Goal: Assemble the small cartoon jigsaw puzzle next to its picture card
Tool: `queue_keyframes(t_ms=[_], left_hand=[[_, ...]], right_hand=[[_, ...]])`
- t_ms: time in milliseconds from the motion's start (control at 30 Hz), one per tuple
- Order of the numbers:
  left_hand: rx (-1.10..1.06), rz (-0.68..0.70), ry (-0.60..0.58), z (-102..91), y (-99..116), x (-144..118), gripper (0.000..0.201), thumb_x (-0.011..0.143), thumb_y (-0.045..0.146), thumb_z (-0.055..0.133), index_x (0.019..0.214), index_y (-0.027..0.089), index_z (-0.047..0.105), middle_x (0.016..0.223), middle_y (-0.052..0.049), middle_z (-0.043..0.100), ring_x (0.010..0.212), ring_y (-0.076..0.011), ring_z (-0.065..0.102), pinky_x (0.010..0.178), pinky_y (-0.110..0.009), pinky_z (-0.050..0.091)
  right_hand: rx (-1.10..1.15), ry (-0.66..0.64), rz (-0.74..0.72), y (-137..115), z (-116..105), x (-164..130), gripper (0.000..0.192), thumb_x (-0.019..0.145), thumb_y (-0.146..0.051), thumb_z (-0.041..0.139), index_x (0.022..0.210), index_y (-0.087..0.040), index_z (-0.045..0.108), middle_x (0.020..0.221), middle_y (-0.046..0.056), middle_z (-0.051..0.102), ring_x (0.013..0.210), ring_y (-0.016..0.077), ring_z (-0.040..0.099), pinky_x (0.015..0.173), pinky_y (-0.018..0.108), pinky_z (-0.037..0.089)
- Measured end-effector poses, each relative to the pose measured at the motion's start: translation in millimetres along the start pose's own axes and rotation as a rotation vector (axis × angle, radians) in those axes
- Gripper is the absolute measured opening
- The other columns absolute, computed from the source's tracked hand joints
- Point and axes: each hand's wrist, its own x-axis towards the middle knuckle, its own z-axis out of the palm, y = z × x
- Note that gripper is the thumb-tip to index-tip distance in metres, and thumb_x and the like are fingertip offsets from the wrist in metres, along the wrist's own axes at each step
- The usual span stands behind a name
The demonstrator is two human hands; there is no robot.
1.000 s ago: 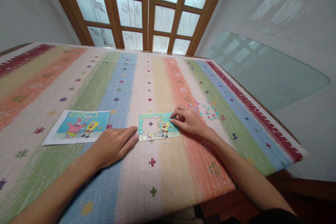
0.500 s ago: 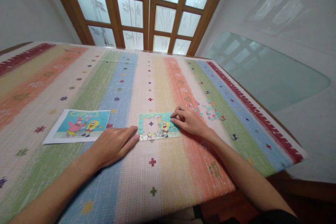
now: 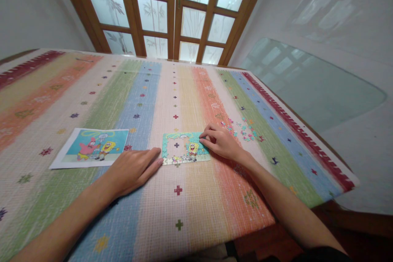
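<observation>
A partly assembled jigsaw puzzle (image 3: 199, 157) lies flat on the striped tablecloth, with a bare gap left of its yellow cartoon figure. My left hand (image 3: 133, 170) rests on the cloth, index finger and thumb stretched out and apart, their tips at the puzzle's left edge. Over the puzzle's upper right part, my right hand (image 3: 218, 141) has its fingers curled and thumb and index tips pinched together. Whatever lies between those tips is too small and covered to make out. Beyond the right hand, several loose jigsaw pieces (image 3: 248, 134) are scattered.
Left of the puzzle lies a white sheet with the printed reference picture (image 3: 101, 147), its lower right corner by my left wrist. The tablecloth (image 3: 175, 213) covers the table. Wooden glazed doors (image 3: 175, 12) stand behind, and a pale wall with a glassy panel (image 3: 316, 77) is at right.
</observation>
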Motion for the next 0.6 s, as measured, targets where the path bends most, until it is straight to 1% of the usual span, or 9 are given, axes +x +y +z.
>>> queue_keyframes(t_ms=[100, 233, 433, 600], left_hand=[[-0.010, -0.007, -0.008, -0.3, 0.8, -0.1, 0.053, 0.111, 0.049, 0.019, 0.107, 0.018, 0.063, 0.085, -0.007, 0.076, 0.072, -0.0233, 0.073, 0.064, -0.034, 0.048], [-0.021, -0.014, -0.008, -0.2, 1.6, -0.1, 0.054, 0.110, 0.049, 0.019, 0.106, 0.018, 0.063, 0.086, -0.008, 0.076, 0.072, -0.0240, 0.073, 0.064, -0.035, 0.049], [-0.058, -0.028, 0.003, 0.4, 0.5, -0.3, 0.051, 0.109, 0.050, 0.024, 0.104, 0.019, 0.064, 0.085, -0.008, 0.075, 0.071, -0.0230, 0.072, 0.065, -0.034, 0.050], [-0.059, -0.030, 0.000, -0.4, 0.9, -0.1, 0.051, 0.109, 0.049, 0.023, 0.104, 0.019, 0.064, 0.085, -0.008, 0.075, 0.071, -0.0232, 0.072, 0.066, -0.035, 0.050]], right_hand=[[0.002, -0.004, 0.003, 0.1, 0.0, -0.2, 0.013, 0.096, -0.025, 0.062, 0.089, -0.022, 0.073, 0.092, 0.007, 0.064, 0.080, 0.0195, 0.058, 0.078, 0.036, 0.046], [0.003, 0.000, -0.005, 1.0, -0.6, -0.8, 0.014, 0.095, -0.024, 0.061, 0.090, -0.021, 0.074, 0.093, 0.007, 0.064, 0.081, 0.0197, 0.059, 0.077, 0.036, 0.046], [-0.005, -0.014, 0.016, 2.9, -3.2, -0.8, 0.010, 0.094, -0.026, 0.064, 0.096, -0.023, 0.074, 0.095, 0.008, 0.065, 0.083, 0.0214, 0.061, 0.078, 0.038, 0.048], [-0.010, -0.023, 0.025, 4.1, -3.7, -0.8, 0.008, 0.093, -0.024, 0.065, 0.092, -0.024, 0.073, 0.095, 0.008, 0.065, 0.086, 0.0227, 0.061, 0.080, 0.040, 0.048]])
